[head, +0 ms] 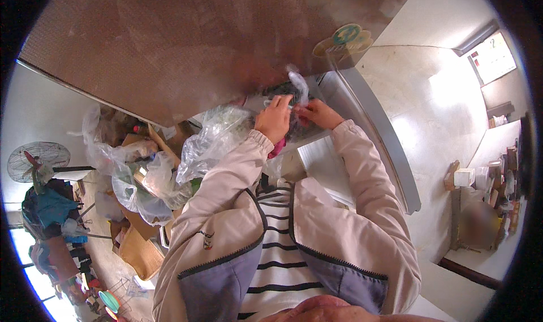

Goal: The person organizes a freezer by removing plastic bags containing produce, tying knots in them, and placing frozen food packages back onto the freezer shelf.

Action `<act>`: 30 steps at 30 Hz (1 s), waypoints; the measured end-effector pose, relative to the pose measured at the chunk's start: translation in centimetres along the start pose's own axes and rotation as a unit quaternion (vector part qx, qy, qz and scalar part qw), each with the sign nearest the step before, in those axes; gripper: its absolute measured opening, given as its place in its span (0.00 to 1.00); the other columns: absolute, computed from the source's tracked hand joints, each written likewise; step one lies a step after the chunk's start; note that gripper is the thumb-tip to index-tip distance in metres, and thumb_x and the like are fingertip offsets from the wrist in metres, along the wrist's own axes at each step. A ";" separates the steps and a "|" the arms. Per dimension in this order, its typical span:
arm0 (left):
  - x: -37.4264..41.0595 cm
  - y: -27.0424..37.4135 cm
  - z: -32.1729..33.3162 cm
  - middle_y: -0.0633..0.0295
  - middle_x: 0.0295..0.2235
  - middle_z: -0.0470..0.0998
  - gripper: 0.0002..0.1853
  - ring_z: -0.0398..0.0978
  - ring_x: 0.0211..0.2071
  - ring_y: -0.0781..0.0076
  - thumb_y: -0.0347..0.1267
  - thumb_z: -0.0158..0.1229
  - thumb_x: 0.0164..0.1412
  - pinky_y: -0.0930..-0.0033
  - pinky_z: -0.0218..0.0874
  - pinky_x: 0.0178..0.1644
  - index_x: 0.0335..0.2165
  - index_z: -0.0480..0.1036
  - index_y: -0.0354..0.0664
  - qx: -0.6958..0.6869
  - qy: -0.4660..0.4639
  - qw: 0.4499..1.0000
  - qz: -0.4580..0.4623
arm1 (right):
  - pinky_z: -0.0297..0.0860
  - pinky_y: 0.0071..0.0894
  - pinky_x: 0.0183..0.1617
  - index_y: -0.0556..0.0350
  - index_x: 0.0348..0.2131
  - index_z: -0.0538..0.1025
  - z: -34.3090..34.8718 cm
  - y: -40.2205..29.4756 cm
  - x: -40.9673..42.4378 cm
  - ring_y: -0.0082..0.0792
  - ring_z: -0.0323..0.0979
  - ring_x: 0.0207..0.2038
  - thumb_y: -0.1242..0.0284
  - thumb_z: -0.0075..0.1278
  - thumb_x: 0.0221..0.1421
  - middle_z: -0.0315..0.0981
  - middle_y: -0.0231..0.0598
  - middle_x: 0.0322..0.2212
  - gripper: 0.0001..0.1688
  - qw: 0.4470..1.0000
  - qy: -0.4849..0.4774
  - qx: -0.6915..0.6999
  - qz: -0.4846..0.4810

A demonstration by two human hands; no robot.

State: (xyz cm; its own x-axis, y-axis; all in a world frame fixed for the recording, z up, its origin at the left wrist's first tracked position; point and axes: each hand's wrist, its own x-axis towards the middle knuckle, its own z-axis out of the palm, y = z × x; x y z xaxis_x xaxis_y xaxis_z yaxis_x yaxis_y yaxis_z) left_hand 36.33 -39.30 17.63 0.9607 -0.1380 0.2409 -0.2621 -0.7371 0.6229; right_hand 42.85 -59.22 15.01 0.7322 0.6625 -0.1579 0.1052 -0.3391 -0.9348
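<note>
My left hand (273, 120) and my right hand (321, 114) are close together in front of my chest, below the edge of a brown patterned panel (191, 46). Between them is a clear plastic bag (299, 84), its twisted end standing up past my fingers. My right fingers pinch it near something dark red. My left fingers bend over its other side, their tips partly hidden. Under my left wrist shows a dark pink item (278, 149). A larger crumpled clear plastic bag (216, 137) lies left of my left hand.
A long grey door-like panel (382, 122) curves along my right arm, with a white ribbed surface (324, 165) inside it. Cardboard boxes (163, 146) and loose plastic bags (123, 173) are piled at left. Further off stand a fan (39, 160) and a woven basket (142, 252).
</note>
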 end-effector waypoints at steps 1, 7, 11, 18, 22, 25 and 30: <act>-0.2 0.2 0.0 0.54 0.44 0.72 0.17 0.74 0.36 0.43 0.36 0.49 0.61 0.45 0.66 0.38 0.49 0.65 0.50 0.005 -0.026 1.000 0.002 | 0.62 0.26 0.24 0.59 0.24 0.74 0.1 -0.3 -0.2 0.19 0.64 0.20 0.62 0.48 0.62 0.70 0.29 0.19 0.20 0.999 0.007 0.043 0.002; 0.1 -1.4 1.9 0.52 0.30 0.78 0.11 0.77 0.30 0.56 0.36 0.54 0.59 0.60 0.66 0.33 0.33 0.76 0.40 -0.086 -0.015 0.995 -0.058 | 0.60 0.20 0.22 0.57 0.25 0.74 1.2 -2.7 -0.4 0.17 0.64 0.20 0.64 0.55 0.57 0.69 0.27 0.19 0.15 0.985 0.113 0.133 0.003; 0.2 -2.2 3.1 0.59 0.25 0.79 0.12 0.75 0.27 0.74 0.34 0.57 0.57 0.70 0.64 0.33 0.30 0.77 0.34 -0.286 -0.077 0.946 -0.132 | 0.57 0.18 0.20 0.55 0.27 0.74 1.4 -1.8 0.5 0.16 0.63 0.19 0.65 0.58 0.54 0.70 0.27 0.19 0.13 0.983 0.151 0.100 0.004; 0.4 -2.1 4.9 0.59 0.26 0.79 0.11 0.75 0.28 0.75 0.31 0.58 0.54 0.71 0.64 0.34 0.33 0.77 0.32 -0.398 -0.005 0.899 -0.181 | 0.57 0.17 0.22 0.54 0.30 0.75 1.6 -0.7 0.1 0.14 0.63 0.20 0.70 0.58 0.53 0.69 0.25 0.19 0.09 0.969 0.176 0.168 0.030; 1.0 -3.3 5.4 0.59 0.30 0.80 0.12 0.75 0.32 0.75 0.30 0.55 0.54 0.69 0.65 0.38 0.36 0.77 0.33 -0.306 -0.049 0.932 -0.186 | 0.63 0.19 0.27 0.56 0.34 0.75 1.6 0.4 -0.5 0.17 0.67 0.25 0.75 0.57 0.52 0.71 0.27 0.23 0.08 0.976 0.179 0.083 -0.097; 1.0 -3.3 5.7 0.52 0.29 0.79 0.12 0.77 0.31 0.65 0.30 0.53 0.55 0.64 0.65 0.38 0.34 0.76 0.33 -0.319 -0.020 0.938 -0.130 | 0.70 0.26 0.36 0.54 0.40 0.76 2.1 -1.8 -1.1 0.30 0.73 0.31 0.80 0.56 0.46 0.73 0.37 0.28 0.17 0.947 0.203 -0.170 -0.183; 0.9 -2.5 4.7 0.42 0.32 0.77 0.13 0.76 0.36 0.46 0.33 0.54 0.56 0.54 0.65 0.39 0.35 0.75 0.34 -0.167 -0.026 0.981 -0.097 | 0.71 0.32 0.37 0.51 0.42 0.77 2.2 -2.6 -1.1 0.42 0.72 0.31 0.82 0.56 0.42 0.73 0.39 0.27 0.22 0.894 0.207 -0.307 -0.251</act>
State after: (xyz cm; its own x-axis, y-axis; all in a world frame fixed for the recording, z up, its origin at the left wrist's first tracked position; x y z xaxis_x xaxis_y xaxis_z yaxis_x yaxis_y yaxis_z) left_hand 38.25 -40.75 12.78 0.9966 -0.0560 0.0608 -0.0807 -0.4969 0.8640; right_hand 40.33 -57.60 16.95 0.6615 0.5740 0.4827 0.7478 -0.4552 -0.4834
